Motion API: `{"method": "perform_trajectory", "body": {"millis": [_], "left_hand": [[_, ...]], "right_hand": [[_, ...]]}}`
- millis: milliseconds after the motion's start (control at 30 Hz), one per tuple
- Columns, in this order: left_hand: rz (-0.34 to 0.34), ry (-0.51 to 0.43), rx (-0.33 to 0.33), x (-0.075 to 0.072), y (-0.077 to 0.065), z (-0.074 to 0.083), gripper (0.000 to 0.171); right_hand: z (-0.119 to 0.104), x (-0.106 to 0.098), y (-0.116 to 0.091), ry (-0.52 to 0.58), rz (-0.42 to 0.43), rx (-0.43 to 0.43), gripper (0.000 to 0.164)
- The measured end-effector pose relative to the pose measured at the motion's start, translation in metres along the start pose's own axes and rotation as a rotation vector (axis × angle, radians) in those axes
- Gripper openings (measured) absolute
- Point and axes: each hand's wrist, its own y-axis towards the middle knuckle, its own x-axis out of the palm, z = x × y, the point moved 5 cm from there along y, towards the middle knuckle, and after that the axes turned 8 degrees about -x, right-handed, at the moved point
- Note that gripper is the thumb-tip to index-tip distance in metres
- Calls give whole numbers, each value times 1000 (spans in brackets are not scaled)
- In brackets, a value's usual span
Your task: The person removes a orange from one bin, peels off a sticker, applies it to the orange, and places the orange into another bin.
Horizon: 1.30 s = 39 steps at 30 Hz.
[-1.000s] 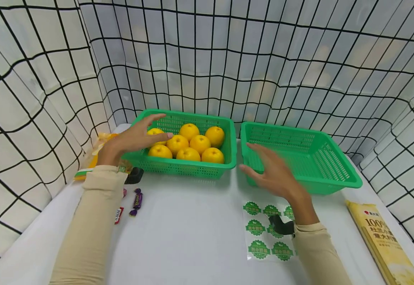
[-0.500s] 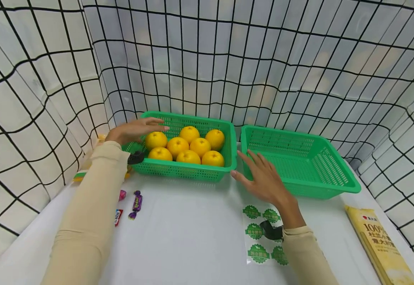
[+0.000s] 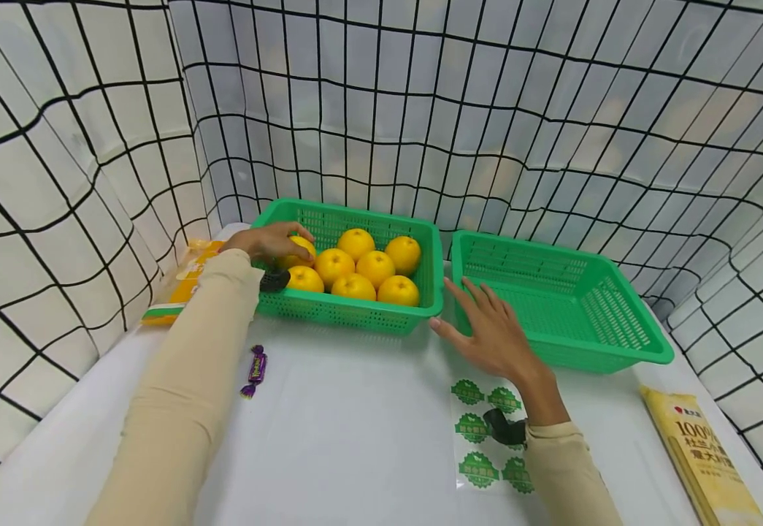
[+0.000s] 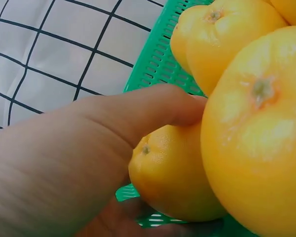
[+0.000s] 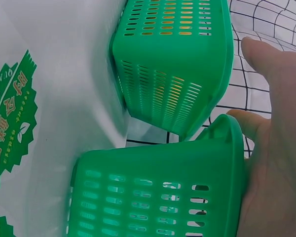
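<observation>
My left hand (image 3: 266,239) reaches into the left green basket (image 3: 338,310) and grips an orange (image 4: 175,173) at its left end. The thumb (image 4: 158,101) lies on top of this fruit in the left wrist view, with the fingers partly hidden underneath. Several more oranges (image 3: 376,269) sit beside it in the basket. My right hand (image 3: 489,336) spreads its fingers at the near left corner of the right green basket (image 3: 591,358), holding nothing. In the right wrist view that hand overlaps the rim (image 5: 234,163).
A sheet of green round stickers (image 3: 478,431) lies under my right wrist. Farther right is a yellow pasta packet (image 3: 703,453). A purple wrapped candy (image 3: 256,371) lies near my left forearm, and an orange-and-clear bag (image 3: 187,281) stands behind it. Black netting (image 3: 368,109) encloses the white table.
My left hand has moved down into the basket and taken hold of an orange. The right hand has shifted left to the basket corner. Small candies at left are now hidden by my arm.
</observation>
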Motion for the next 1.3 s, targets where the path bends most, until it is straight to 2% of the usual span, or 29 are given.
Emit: {"method": "perform_trajectory", "body": {"millis": [233,400,467,600,767,833,900,1000,1067,1167,1300], "left_hand": [[59,-8,45,-8,-6,2,57],[118,-102,94,-19,-18,14,60],[144,-142,121,-23,-26,23,60],[168,-203,216,-24,-43,44,57],[188,-270,364,-11,-79,64,54],[184,-300,434,3,-97,72,53],[166,-309,504,22,-113,78,52],[92,-305,575,61,-134,81,52],[31,-280,596,91,-144,79,52],[-74,-257,600,136,-149,72,52],[-166,-247,570,184,-138,59,52]], "right_hand": [[1,-1,1,1,-2,-4,81],[3,-3,1,2,-7,-1,81],[3,-4,1,8,-1,-2,81],[6,-8,0,39,10,-3,79],[9,-14,-1,99,30,-14,76],[11,-18,-2,111,41,-22,76],[14,-21,-3,112,51,-26,75],[17,-24,-3,116,56,-30,75],[17,-25,-4,121,53,-30,75],[18,-25,-6,124,50,-32,75],[20,-27,-10,119,57,-34,75]]}}
